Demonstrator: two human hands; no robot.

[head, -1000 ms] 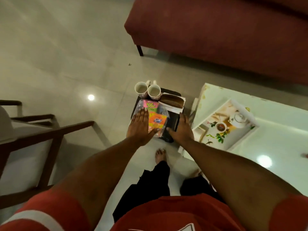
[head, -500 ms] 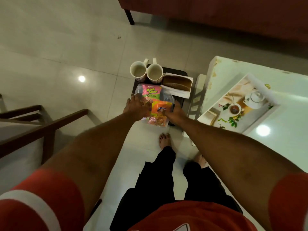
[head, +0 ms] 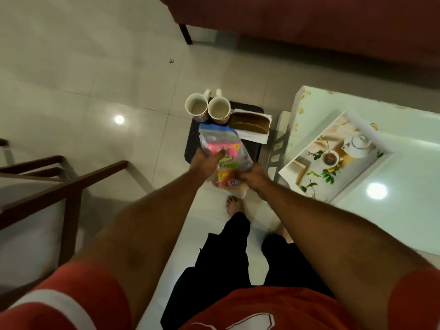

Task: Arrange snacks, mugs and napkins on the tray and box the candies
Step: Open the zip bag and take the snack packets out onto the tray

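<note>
**Snack bag held over dark tray**

A person is gripping a clear snack bag (head: 220, 145) with both hands above the black tray (head: 191, 141). The left hand (head: 206, 161) is closing its fingers on the bag's 9 o'clock edge, thumb across the pink label; the right hand (head: 253, 178) is pinching its blurred near end. The bag's long axis is running 12 to 6 o'clock, sealed top pointing toward two mugs (head: 207, 109) at 12 o'clock. Napkins (head: 252, 136) are lying at 2 o'clock.

Both hands, left hand (head: 206, 163) and right hand (head: 252, 177), gripping snack bag (head: 222, 148) at frame centre, above dark tray (head: 193, 141); two mugs (head: 207, 110) just beyond.
</note>
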